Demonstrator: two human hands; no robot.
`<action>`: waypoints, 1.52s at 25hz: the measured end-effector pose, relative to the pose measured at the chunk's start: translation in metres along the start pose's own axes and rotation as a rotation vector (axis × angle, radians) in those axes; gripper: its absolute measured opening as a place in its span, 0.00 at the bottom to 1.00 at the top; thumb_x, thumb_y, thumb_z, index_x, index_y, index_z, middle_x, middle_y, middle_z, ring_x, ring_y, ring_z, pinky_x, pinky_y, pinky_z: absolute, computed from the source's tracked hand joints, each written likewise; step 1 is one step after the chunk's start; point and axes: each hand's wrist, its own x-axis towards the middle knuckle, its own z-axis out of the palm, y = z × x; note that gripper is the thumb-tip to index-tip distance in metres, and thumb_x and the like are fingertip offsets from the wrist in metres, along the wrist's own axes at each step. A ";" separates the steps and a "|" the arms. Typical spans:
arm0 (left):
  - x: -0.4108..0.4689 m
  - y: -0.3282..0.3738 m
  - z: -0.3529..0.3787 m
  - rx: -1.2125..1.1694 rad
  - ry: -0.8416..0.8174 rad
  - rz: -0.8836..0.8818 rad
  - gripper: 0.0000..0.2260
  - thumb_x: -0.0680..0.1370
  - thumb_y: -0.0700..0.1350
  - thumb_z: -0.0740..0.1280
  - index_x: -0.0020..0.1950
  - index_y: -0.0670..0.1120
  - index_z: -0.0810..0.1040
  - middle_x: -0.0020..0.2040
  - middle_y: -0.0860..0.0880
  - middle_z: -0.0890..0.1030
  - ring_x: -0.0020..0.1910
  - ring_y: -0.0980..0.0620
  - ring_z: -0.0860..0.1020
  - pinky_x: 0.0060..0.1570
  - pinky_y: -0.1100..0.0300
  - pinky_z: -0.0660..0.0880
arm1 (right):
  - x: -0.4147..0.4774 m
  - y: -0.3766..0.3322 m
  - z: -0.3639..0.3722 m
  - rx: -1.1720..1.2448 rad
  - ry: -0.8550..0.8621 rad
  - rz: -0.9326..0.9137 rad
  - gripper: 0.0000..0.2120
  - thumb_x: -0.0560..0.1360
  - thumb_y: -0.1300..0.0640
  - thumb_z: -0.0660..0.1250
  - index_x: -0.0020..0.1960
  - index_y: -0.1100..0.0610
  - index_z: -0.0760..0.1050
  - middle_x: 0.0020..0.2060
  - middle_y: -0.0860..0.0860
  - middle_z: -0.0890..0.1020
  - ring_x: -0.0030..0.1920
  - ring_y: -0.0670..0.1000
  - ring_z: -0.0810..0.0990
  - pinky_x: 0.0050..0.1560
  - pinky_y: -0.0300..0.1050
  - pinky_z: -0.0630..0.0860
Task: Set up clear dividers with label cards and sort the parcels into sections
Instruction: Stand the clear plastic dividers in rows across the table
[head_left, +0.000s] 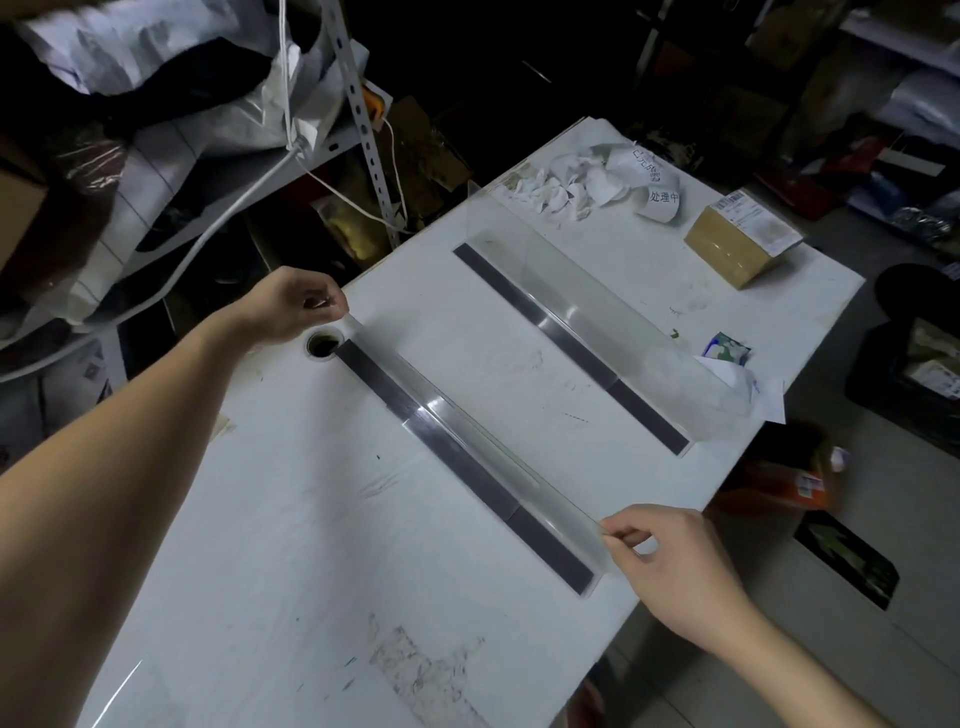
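Observation:
A long clear divider (467, 431) with a dark strip along its base stands across the middle of the white table (291, 519). My left hand (296, 306) pinches its far top corner, and my right hand (670, 556) pinches its near top corner. A second clear divider (587, 291) stands parallel to it further right, nobody touching it. Behind that one lie curled white label cards (657, 182) with printed characters and a brown cardboard parcel (740, 244) with a shipping label.
Crumpled white paper scraps (545, 189) lie at the table's far edge. A small green-and-white packet (727, 351) and a white envelope (763, 387) sit at the right edge. A round cable hole (323, 345) is by my left hand. Shelving, bags and boxes crowd the surroundings.

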 end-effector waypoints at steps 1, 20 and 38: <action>-0.006 -0.005 0.000 -0.002 0.001 -0.009 0.06 0.79 0.39 0.72 0.47 0.49 0.84 0.49 0.49 0.85 0.54 0.47 0.83 0.62 0.48 0.78 | -0.005 -0.001 0.004 0.005 -0.010 -0.007 0.08 0.74 0.63 0.75 0.51 0.55 0.87 0.41 0.34 0.83 0.49 0.33 0.80 0.42 0.25 0.77; -0.008 -0.007 0.014 -0.144 0.198 -0.026 0.02 0.80 0.38 0.71 0.51 0.44 0.82 0.55 0.43 0.83 0.59 0.44 0.81 0.66 0.48 0.76 | -0.004 -0.011 0.022 -0.052 0.054 -0.088 0.07 0.74 0.64 0.75 0.50 0.56 0.87 0.38 0.33 0.81 0.44 0.37 0.82 0.43 0.31 0.81; -0.008 -0.008 0.010 -0.050 0.188 -0.023 0.12 0.79 0.37 0.72 0.48 0.56 0.79 0.57 0.45 0.81 0.58 0.46 0.80 0.63 0.49 0.77 | -0.008 -0.018 0.023 0.025 -0.021 -0.043 0.06 0.74 0.63 0.75 0.47 0.53 0.86 0.38 0.37 0.84 0.45 0.40 0.82 0.43 0.34 0.82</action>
